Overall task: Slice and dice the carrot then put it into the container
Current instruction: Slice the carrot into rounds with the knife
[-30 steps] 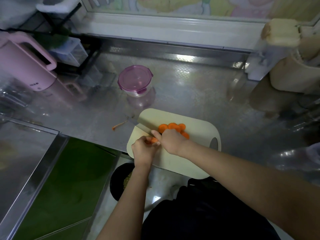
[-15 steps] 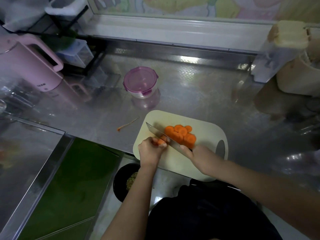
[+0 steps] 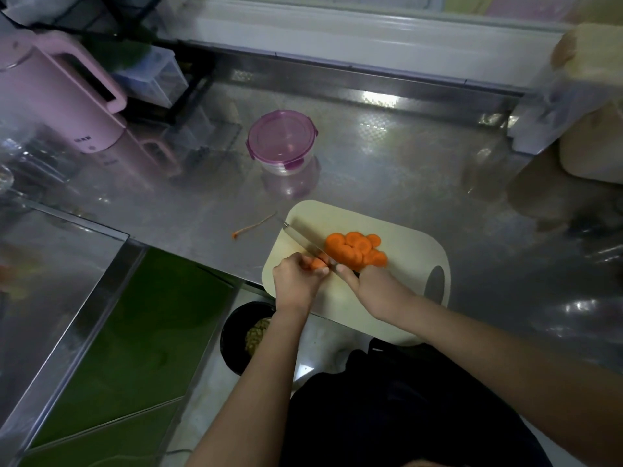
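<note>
Both arms reach in from below, forearms bare. The left hand [image 3: 296,284] sits knuckles-up, fingers curled down and pinching the carrot stub [image 3: 316,263] at their tips, wrist in line with the forearm. The right hand [image 3: 379,293] is just beside it, wrapped round the handle of the knife [image 3: 303,239], with one finger stretched forward towards the blade. The right forearm slants in from the lower right, and the two hands are close to touching.

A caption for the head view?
Left hand steadies carrot stub; right hand slices it with a knife on the cutting board.
</note>
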The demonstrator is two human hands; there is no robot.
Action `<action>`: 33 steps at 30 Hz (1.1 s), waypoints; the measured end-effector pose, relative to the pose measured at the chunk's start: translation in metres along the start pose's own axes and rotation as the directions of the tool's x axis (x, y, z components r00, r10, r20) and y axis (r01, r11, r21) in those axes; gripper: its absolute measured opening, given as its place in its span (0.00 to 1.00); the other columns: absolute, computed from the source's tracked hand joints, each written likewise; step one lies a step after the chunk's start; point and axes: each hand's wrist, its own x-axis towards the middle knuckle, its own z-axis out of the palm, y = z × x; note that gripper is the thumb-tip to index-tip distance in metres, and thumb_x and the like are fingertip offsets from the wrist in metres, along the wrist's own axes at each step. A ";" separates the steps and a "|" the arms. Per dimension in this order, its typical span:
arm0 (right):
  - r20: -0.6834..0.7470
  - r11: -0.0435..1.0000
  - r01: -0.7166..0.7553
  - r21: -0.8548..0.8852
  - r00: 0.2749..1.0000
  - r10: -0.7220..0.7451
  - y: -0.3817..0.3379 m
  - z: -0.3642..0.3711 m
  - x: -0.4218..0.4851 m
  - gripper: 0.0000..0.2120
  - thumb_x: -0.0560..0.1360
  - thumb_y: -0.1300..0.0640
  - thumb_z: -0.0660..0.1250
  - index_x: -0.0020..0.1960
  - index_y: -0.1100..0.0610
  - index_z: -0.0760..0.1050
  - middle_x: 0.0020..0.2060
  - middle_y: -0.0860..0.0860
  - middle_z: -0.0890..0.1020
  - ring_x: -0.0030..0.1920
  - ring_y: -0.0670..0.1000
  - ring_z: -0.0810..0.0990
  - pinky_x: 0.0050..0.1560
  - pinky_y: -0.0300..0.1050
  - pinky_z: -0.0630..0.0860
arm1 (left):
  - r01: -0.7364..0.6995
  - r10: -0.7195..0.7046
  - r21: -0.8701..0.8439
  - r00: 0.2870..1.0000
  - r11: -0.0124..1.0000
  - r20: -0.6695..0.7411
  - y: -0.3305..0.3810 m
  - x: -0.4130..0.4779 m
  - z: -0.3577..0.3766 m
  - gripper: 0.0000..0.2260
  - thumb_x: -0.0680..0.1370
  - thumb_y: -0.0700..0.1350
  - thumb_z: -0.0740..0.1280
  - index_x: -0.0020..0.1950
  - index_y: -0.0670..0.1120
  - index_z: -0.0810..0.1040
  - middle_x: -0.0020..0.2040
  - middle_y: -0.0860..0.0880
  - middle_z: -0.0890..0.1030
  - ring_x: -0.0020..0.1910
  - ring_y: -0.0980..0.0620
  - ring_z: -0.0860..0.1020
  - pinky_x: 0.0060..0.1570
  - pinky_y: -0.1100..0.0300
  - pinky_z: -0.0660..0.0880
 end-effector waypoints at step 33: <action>-0.075 0.995 0.032 -0.090 0.996 -0.038 -0.021 -0.005 0.029 0.20 0.82 0.47 0.47 0.65 0.54 0.70 0.55 0.57 0.77 0.54 0.60 0.75 0.49 0.49 0.69 | -0.072 0.057 -0.253 0.996 0.965 -0.065 -0.024 -0.014 0.012 0.11 0.70 0.42 0.75 0.51 0.44 0.80 0.44 0.55 0.79 0.44 0.58 0.75 0.42 0.78 0.66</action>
